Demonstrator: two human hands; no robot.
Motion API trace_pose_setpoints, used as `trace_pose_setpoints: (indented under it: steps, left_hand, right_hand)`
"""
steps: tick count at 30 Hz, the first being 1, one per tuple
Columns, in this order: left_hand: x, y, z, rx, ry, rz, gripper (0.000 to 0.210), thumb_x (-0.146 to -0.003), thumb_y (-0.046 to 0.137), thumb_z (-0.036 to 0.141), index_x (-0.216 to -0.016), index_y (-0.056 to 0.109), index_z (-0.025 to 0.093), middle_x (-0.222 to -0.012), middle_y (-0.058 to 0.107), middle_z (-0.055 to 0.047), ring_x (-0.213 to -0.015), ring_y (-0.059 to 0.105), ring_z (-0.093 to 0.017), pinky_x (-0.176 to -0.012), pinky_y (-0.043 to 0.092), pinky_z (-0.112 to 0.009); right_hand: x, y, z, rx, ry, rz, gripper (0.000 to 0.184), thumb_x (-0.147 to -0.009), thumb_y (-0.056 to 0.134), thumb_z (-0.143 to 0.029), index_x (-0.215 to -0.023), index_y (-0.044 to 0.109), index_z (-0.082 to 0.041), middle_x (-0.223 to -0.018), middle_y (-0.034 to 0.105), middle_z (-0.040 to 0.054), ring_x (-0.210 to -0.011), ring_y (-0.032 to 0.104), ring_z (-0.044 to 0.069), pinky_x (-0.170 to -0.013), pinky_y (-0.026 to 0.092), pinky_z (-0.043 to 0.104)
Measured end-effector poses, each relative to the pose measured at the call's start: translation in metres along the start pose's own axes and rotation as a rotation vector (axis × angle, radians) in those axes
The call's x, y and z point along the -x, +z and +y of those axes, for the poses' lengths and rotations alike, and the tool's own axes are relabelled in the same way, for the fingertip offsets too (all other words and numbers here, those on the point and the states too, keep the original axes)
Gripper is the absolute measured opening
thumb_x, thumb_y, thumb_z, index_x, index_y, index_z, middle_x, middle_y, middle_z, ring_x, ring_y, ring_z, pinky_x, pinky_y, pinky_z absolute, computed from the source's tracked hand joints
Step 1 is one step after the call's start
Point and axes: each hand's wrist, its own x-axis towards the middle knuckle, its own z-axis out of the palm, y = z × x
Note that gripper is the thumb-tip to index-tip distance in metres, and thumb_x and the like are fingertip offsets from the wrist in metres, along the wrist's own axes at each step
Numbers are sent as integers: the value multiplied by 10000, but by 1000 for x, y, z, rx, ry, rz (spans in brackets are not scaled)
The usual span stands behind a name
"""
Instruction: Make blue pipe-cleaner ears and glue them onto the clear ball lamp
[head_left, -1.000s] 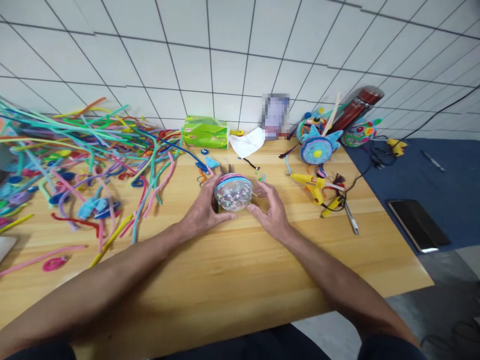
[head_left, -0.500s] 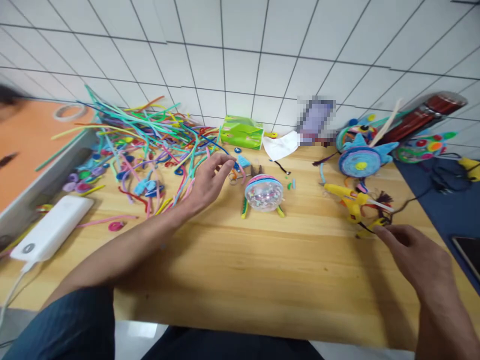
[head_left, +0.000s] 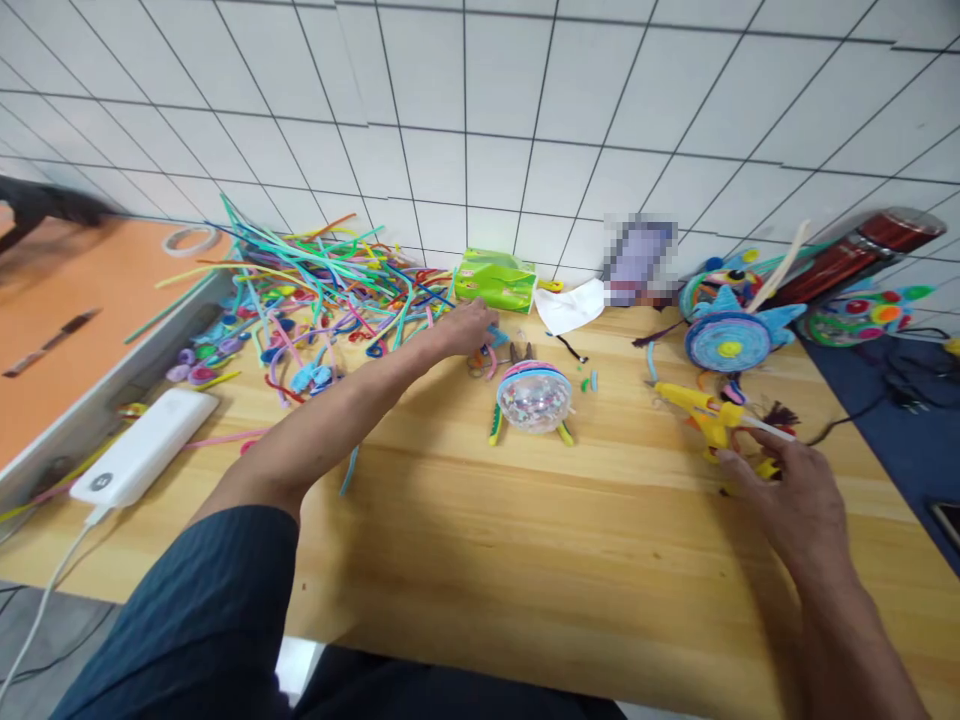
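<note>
My left hand reaches to the back of the table, fingers curled downward beside a small light-blue piece; whatever lies under the fingertips is hidden. On the right, my right hand closes round the handle of a yellow glue gun, which has a white glue stick in its rear and its nozzle pointing left. Between my hands stands a clear plastic dome with confetti inside, a pink and blue rim and yellow-green legs. Pliers lie just behind it.
Pipe cleaners are heaped at the back left. A white power bank with a cable lies at the left. Behind stand a green tissue pack and a white paper. Decorated discs and a red flask are at the right.
My left hand has moved forward and right, to the small blue piece. My right hand has moved left and up onto the glue gun's handle. The view has shifted slightly.
</note>
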Motion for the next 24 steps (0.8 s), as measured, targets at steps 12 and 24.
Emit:
trace_pose_setpoints:
  steps: [12, 24]
  left_hand:
    - [10, -52, 9, 681, 50, 37, 166, -859, 756, 298, -870, 749, 132, -710, 666, 2, -662, 582, -115, -635, 445, -246]
    - [34, -75, 120, 453, 385, -14, 211, -835, 811, 203, -1044, 798, 184, -876, 741, -4, -897, 703, -175, -829, 499, -295]
  right_hand:
    - [32, -65, -47, -26, 364, -100, 223, -684, 629, -609, -777, 612, -407, -954, 801, 179, -1037, 757, 476, -933, 547, 637]
    - [-18, -60, -205, -593, -417, -57, 222, -935, 734, -397, -1104, 804, -272, -1097, 843, 87, -959, 756, 277, -827, 583, 430]
